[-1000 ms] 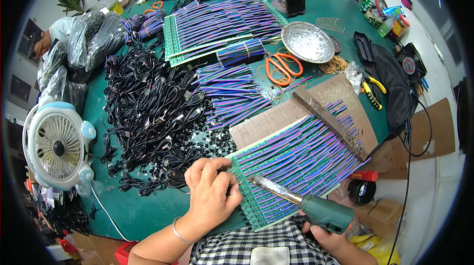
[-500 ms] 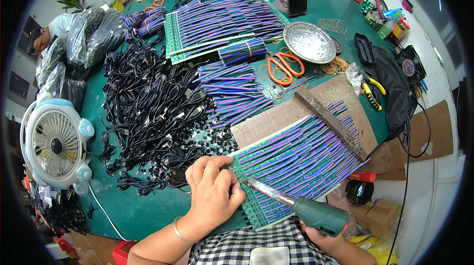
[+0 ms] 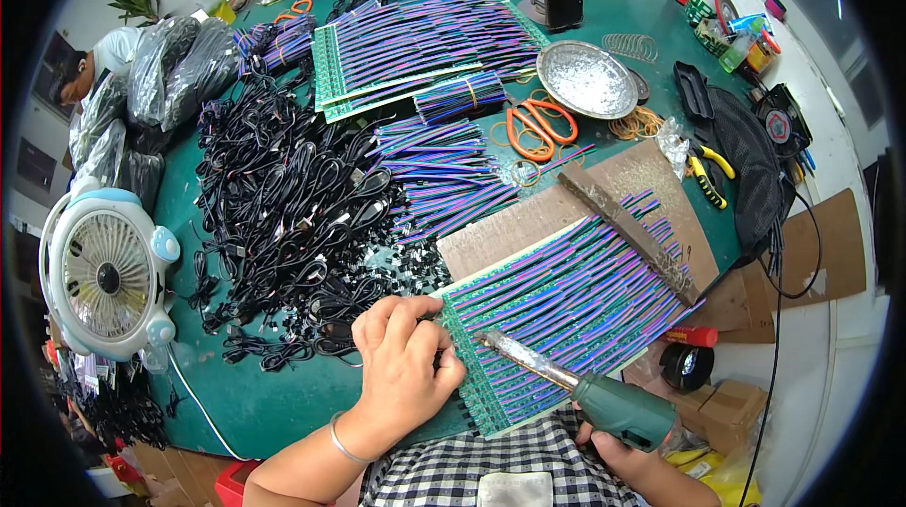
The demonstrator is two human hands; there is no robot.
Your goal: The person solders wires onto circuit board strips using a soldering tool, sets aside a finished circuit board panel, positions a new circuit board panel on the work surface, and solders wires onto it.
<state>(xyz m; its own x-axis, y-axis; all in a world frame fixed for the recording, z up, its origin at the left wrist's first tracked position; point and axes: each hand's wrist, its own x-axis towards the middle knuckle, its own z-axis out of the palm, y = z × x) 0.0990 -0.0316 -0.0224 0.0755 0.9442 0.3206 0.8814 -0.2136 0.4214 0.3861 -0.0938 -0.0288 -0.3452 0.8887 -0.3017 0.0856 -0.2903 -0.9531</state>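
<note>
My right hand [image 3: 612, 451] grips a soldering iron [image 3: 623, 410] with a thick green handle. Its metal barrel points up and left, the tip just over the left part of a green circuit board panel [image 3: 464, 363]. Rows of blue, purple and black wires [image 3: 566, 295] run across that panel. At the panel's left edge my left hand [image 3: 404, 356] is closed, fingertips curled together; whatever they pinch is hidden. A brown bar [image 3: 630, 235] lies across the wires' far ends, over a brown board [image 3: 505, 245].
Left of the panel spreads a heap of black cables [image 3: 283, 195]. Cut wires [image 3: 439, 167], orange scissors [image 3: 541, 129] and a round metal dish [image 3: 587, 79] lie beyond. A second wired panel [image 3: 326, 73] is farther back. A fan [image 3: 109, 276] stands left; yellow pliers [image 3: 708, 177] lie right.
The soldering iron's tip has moved a little to the right and up, away from my left fingers. My left hand has barely shifted.
</note>
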